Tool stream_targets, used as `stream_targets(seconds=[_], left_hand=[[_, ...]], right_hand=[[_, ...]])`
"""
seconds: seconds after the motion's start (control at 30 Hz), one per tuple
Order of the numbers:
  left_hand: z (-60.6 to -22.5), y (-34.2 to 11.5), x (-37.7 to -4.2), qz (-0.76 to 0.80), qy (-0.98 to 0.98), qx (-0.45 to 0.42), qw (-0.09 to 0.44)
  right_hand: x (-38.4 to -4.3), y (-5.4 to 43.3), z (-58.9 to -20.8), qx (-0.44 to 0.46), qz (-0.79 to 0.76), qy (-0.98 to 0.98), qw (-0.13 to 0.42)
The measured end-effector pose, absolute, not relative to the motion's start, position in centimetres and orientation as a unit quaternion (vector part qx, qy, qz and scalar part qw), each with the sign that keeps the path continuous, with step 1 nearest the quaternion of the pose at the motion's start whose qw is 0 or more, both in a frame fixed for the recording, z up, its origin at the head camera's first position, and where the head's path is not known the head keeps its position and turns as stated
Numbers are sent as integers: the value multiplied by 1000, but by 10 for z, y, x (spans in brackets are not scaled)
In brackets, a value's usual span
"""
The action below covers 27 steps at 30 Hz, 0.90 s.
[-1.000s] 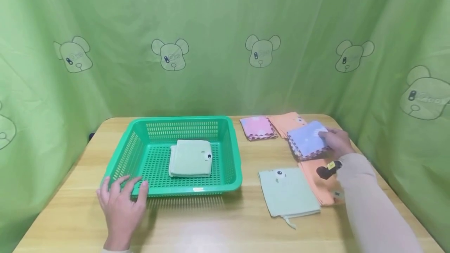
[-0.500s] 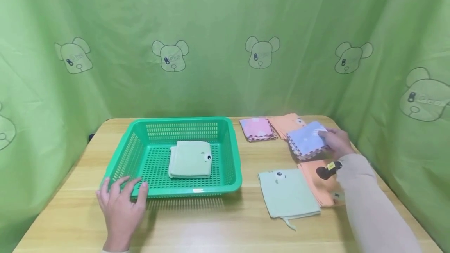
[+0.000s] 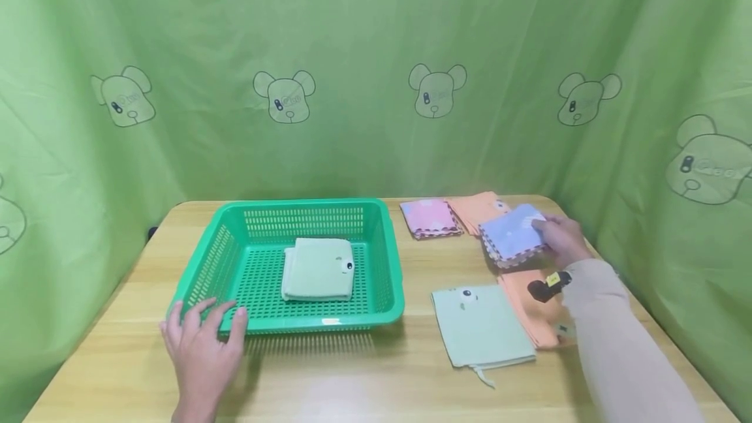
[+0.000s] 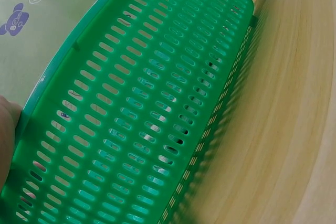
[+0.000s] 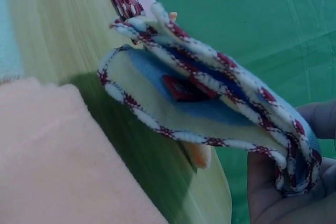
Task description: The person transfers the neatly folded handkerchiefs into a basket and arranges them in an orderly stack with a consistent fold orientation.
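Observation:
In the head view, my left hand (image 3: pixel 202 351) rests its spread fingers on the near left corner of a green plastic basket (image 3: pixel 311 325). A folded pale green towel (image 3: pixel 317 269) with an embroidered eye lies inside it. On the right, my right hand (image 3: pixel 564 240) pinches a folded blue towel (image 3: pixel 511 234) by its right edge. The right wrist view shows that blue towel (image 5: pixel 210 87) raised on edge, its red-and-white stitched layers fanned apart, with thumb and fingers on either side. An orange towel (image 3: pixel 531 305) lies below the hand, partly hidden by the wrist.
A second pale green towel (image 3: pixel 482 328) lies flat right of the basket. Behind are a folded pink towel (image 3: pixel 431 217) and another orange towel (image 3: pixel 478 207), partly covered by the blue one. A green curtain (image 3: pixel 364 136) with bear-head prints rises behind the wooden table (image 3: pixel 317 390).
The whole scene sits slightly lower in the head view. Both hands, the basket and the towels otherwise keep their places.

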<state>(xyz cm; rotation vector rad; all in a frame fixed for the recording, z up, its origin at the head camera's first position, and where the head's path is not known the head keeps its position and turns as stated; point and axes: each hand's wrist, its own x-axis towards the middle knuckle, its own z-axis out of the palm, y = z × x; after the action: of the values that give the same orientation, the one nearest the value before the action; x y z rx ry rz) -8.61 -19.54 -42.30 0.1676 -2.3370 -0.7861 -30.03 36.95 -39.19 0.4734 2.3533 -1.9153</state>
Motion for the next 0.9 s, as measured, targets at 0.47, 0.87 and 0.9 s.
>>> stream_targets(seconds=[0.47, 0.87, 0.9], left_hand=[[-422, -196, -87, -299, -894, 61, 329], [-422, -196, -87, -298, -893, 59, 333], [-422, -196, -87, -298, -893, 59, 332]], right_hand=[[-301, 361, -383, 159, -665, 730, 19], [-299, 354, -374, 144, -691, 708, 22], [-299, 353, -373, 142, -695, 705, 22]])
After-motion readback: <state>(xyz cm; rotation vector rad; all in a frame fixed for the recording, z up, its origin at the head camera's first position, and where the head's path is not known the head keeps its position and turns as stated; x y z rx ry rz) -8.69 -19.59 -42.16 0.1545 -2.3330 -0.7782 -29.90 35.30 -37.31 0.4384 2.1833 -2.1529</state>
